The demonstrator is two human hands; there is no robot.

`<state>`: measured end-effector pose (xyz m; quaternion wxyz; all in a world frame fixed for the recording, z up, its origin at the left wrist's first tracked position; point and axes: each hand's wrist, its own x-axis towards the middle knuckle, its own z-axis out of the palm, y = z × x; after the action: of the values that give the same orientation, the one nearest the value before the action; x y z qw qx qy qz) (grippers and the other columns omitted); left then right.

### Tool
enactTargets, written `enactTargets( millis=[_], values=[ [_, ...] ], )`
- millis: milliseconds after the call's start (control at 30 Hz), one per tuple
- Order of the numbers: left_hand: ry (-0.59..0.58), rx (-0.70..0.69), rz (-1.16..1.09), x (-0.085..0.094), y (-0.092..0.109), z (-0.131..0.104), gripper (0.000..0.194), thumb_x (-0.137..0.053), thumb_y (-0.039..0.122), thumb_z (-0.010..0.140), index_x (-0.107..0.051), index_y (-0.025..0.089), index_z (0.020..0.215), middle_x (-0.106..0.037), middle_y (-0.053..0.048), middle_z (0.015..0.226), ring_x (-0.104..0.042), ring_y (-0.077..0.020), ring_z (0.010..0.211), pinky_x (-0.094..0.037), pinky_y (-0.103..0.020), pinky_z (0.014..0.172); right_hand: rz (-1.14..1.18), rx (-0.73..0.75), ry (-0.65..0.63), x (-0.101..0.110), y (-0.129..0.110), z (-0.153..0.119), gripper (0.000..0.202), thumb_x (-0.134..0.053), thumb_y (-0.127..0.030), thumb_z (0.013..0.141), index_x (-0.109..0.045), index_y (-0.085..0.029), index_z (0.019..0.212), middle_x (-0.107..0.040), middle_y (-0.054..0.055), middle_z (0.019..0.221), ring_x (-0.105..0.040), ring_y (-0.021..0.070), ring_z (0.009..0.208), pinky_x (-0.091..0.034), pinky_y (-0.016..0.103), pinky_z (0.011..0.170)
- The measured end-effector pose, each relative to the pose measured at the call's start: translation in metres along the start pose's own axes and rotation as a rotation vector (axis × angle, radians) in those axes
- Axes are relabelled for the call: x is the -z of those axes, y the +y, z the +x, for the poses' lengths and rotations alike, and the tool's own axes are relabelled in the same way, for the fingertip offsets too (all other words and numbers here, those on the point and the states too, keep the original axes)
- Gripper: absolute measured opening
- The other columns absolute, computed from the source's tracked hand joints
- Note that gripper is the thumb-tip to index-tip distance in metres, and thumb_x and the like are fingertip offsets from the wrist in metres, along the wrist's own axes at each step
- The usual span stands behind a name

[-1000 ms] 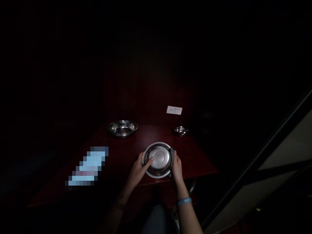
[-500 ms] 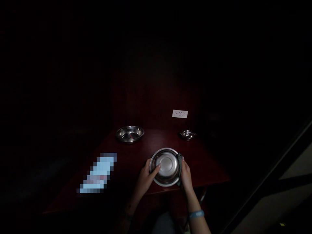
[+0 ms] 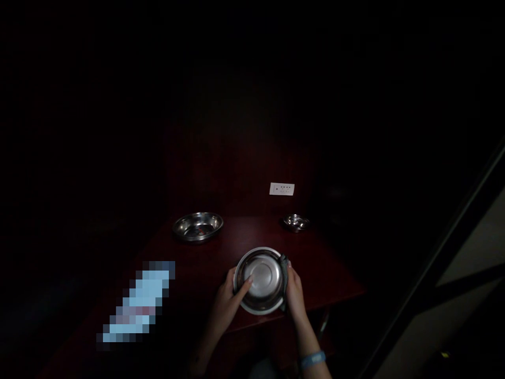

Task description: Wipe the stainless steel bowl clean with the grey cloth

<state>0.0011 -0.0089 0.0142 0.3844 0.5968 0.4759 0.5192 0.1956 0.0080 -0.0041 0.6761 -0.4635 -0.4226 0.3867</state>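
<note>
A shiny metal bowl (image 3: pixel 262 279) is held tilted above the near edge of the table, its round face turned toward me. My left hand (image 3: pixel 231 300) grips the left side of it, thumb lying over the rim onto the metal. On the opposite side my right hand (image 3: pixel 295 292) is closed on a dark grey-green cloth (image 3: pixel 284 281), which is pressed against the rim. The fingers behind the bowl are hidden. A blue wristband (image 3: pixel 313 360) circles my right wrist.
A wide metal dish (image 3: pixel 198 231) stands at the table's back left, and a smaller metal bowl (image 3: pixel 295 223) at the back right. A pixelated bright patch covers the left side. The dark red table (image 3: pixel 244 231) meets a wall with a white socket plate (image 3: pixel 282 189). Surroundings are very dark.
The whole view has shifted, so table, dishes and hands appear lower and farther left. Both hands keep nearly the same hold on the bowl and cloth.
</note>
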Motion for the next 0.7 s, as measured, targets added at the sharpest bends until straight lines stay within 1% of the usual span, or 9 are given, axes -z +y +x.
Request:
enactTargets(
  millis=[133,267,333,533,700],
  values=[
    [0.012,-0.004,0.005,0.0007,-0.0032,0.0017,0.051,-0.064,0.058,0.082,-0.059,0.021,0.117,-0.075,-0.01,0.116,-0.071,-0.028,0.111,-0.052,-0.04,0.1,0.005,0.011,0.002,-0.0002,0.001,0.0009,0.057,-0.057,-0.072,0.087,-0.079,-0.022,0.102,-0.079,0.005,0.097,-0.07,0.0241,0.097,-0.052,0.031,0.089],
    [0.0,-0.013,0.018,0.0016,-0.0032,0.0005,0.051,-0.062,0.058,0.084,-0.06,0.021,0.119,-0.075,-0.01,0.118,-0.07,-0.0274,0.113,-0.052,-0.039,0.101,0.006,0.007,-0.009,-0.0005,-0.0004,-0.0005,0.061,-0.055,-0.075,0.086,-0.08,-0.021,0.095,-0.079,0.006,0.092,-0.069,0.0244,0.092,-0.053,0.032,0.086],
    [-0.006,-0.015,0.023,0.0014,-0.002,-0.0007,0.052,-0.062,0.058,0.084,-0.06,0.02,0.12,-0.075,-0.011,0.118,-0.071,-0.0275,0.112,-0.053,-0.039,0.1,0.01,0.004,0.013,-0.0001,-0.0014,-0.0012,0.062,-0.057,-0.076,0.085,-0.08,-0.019,0.097,-0.079,0.006,0.094,-0.068,0.025,0.092,-0.052,0.032,0.088],
    [-0.001,-0.035,0.015,-0.0001,-0.0034,-0.0015,0.05,-0.062,0.055,0.086,-0.059,0.02,0.122,-0.074,-0.011,0.121,-0.07,-0.0266,0.114,-0.052,-0.039,0.102,0.008,0.016,0.009,0.0013,-0.0033,-0.0007,0.06,-0.06,-0.073,0.084,-0.079,-0.019,0.099,-0.079,0.006,0.09,-0.068,0.0257,0.095,-0.051,0.033,0.09],
    [-0.004,-0.039,0.016,-0.0004,-0.005,-0.0019,0.049,-0.063,0.054,0.086,-0.059,0.02,0.121,-0.074,-0.011,0.12,-0.069,-0.0261,0.113,-0.051,-0.039,0.102,0.004,0.02,0.007,0.0006,-0.0084,-0.0029,0.057,-0.059,-0.07,0.085,-0.079,-0.019,0.097,-0.079,0.006,0.092,-0.068,0.0243,0.091,-0.051,0.033,0.088]
  ],
)
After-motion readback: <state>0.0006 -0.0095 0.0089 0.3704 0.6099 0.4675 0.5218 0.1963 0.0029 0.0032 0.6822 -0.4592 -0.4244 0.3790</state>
